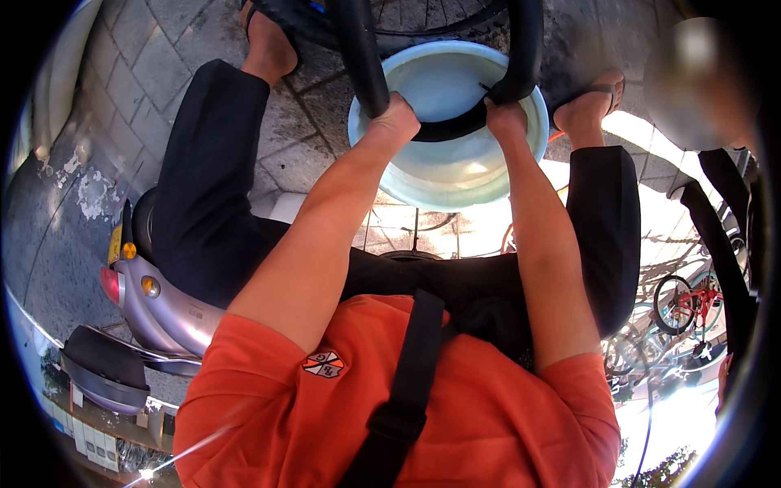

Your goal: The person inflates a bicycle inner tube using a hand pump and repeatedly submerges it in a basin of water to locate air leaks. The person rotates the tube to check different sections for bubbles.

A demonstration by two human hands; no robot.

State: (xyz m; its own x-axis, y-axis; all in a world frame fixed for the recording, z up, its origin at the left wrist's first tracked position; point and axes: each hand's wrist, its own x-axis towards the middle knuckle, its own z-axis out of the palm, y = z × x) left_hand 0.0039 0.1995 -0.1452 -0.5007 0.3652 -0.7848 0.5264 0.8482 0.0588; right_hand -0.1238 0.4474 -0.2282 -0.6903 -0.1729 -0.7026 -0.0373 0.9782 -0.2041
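An inflated black inner tube [362, 57] is held in both of my hands over a light blue basin [443, 195]. My left hand [395, 122] is closed round the tube near the basin's left side. Toward the right side, my right hand [506, 120] grips it too. Between my hands a short stretch of tube curves down into the basin, which seems to hold water. The two thick sides of the tube rise past the far rim and out of view. A small dark stem, perhaps the valve, shows beside my right hand.
A bicycle wheel [399, 37] lies beyond the basin on grey paving [285, 122]. To my left stands a silver-purple scooter [175, 297]. Another person [720, 203] is at the right, with a red bicycle [700, 302] nearby. My sandalled feet flank the basin.
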